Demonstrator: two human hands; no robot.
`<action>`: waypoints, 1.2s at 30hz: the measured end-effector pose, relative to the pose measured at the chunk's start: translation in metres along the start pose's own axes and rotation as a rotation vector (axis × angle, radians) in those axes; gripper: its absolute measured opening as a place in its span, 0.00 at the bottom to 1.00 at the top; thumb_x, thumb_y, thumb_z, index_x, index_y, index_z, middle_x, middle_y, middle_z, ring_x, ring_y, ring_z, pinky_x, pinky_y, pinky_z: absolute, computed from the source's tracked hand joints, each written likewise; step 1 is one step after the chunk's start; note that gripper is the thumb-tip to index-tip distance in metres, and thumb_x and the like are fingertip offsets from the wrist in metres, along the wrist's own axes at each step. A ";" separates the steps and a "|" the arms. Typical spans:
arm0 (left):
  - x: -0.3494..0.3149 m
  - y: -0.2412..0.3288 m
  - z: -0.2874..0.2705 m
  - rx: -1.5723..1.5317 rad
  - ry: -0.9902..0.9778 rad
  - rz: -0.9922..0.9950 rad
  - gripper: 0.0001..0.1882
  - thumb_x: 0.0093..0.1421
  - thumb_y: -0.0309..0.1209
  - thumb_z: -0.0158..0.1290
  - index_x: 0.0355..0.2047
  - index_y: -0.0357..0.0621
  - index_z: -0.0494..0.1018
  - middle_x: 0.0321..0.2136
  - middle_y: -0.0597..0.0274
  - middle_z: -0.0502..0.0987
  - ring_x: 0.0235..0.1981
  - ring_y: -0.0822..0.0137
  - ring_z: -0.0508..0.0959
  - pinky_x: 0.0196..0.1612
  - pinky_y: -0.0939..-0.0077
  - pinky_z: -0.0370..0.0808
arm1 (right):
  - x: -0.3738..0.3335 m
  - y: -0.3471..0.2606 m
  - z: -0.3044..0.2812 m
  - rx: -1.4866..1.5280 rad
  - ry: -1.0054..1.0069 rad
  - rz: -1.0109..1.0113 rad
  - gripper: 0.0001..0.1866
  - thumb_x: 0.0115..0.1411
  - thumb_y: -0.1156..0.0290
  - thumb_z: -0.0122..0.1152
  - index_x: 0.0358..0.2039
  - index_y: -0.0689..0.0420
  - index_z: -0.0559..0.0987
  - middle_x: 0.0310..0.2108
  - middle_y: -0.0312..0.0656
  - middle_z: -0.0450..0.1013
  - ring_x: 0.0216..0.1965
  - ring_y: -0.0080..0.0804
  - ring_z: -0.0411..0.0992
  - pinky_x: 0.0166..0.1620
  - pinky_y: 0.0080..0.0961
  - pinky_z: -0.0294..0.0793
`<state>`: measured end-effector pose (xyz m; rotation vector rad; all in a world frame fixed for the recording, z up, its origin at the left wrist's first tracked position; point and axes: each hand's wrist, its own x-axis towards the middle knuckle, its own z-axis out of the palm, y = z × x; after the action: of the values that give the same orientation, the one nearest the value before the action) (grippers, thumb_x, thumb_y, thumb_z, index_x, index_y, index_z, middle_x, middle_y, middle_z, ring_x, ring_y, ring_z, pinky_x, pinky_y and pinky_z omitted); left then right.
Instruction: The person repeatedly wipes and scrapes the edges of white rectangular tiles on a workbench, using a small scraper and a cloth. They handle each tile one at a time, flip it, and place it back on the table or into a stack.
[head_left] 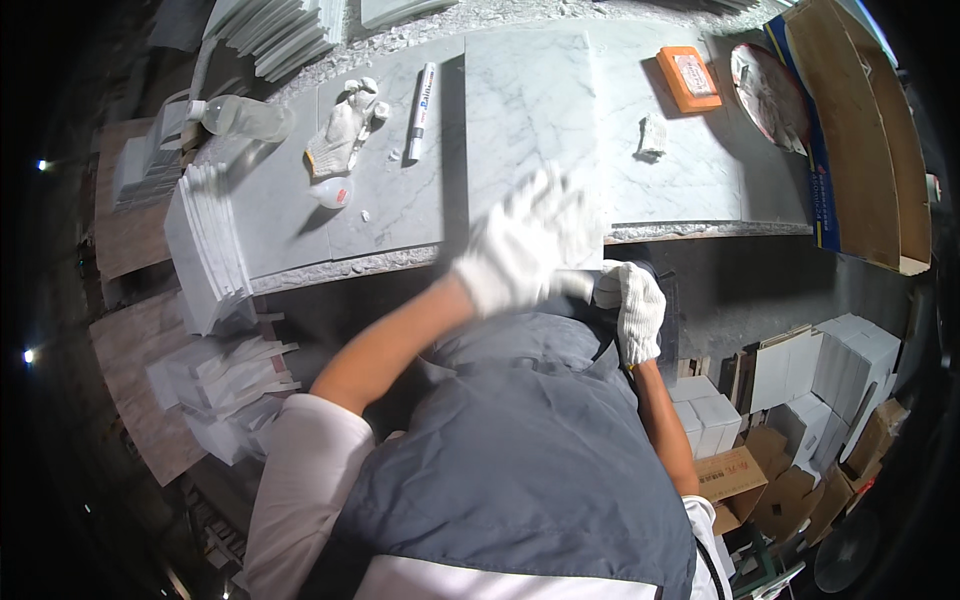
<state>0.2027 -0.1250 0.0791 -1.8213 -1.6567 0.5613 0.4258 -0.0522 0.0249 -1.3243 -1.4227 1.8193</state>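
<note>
A long white marble tile (530, 110) with grey veins lies on the stone worktop, its near end toward me. My left hand (515, 245), in a white knitted glove, is over the near part of this tile. Its fingers are stretched out and somewhat blurred; whether the palm touches the tile is unclear. Just right of the tile's near end, my right hand (636, 308), gloved too, is closed with the fingers curled in. A small pale piece (574, 284) shows between the hands. What the right fingers grip is hidden.
On the worktop (690, 190) lie a spare glove (345, 125), a marker pen (421, 112), a small translucent bulb (332, 192), a clear bottle (240, 118), an orange box (689, 79) and a crumpled white scrap (652, 136). An open cardboard box (850, 130) stands right; stacked tiles (210, 240) stand left.
</note>
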 end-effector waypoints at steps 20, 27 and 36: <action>-0.081 -0.009 -0.024 -0.966 0.249 -0.660 0.21 0.68 0.33 0.57 0.58 0.38 0.77 0.59 0.50 0.78 0.64 0.46 0.73 0.68 0.55 0.69 | 0.018 0.004 -0.005 -0.106 -0.036 -0.135 0.22 0.74 0.55 0.56 0.49 0.62 0.85 0.33 0.39 0.82 0.29 0.25 0.79 0.35 0.24 0.79; -0.033 -0.029 0.012 -0.846 0.149 -0.509 0.24 0.69 0.49 0.48 0.55 0.51 0.80 0.61 0.62 0.75 0.67 0.54 0.68 0.74 0.47 0.55 | -0.002 -0.008 0.004 -0.042 -0.032 0.056 0.22 0.75 0.55 0.54 0.49 0.61 0.84 0.32 0.39 0.82 0.29 0.24 0.79 0.35 0.24 0.79; 0.033 -0.052 0.075 -0.669 -0.145 -0.493 0.40 0.70 0.65 0.32 0.74 0.58 0.60 0.76 0.58 0.55 0.78 0.53 0.49 0.78 0.49 0.34 | 0.013 -0.012 -0.002 -0.031 -0.005 -0.101 0.20 0.75 0.57 0.56 0.50 0.62 0.85 0.33 0.36 0.81 0.30 0.22 0.76 0.37 0.22 0.77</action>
<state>0.1185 -0.0795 0.0633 -1.6982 -2.4960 -0.1022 0.4202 -0.0364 0.0310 -1.2412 -1.4985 1.7426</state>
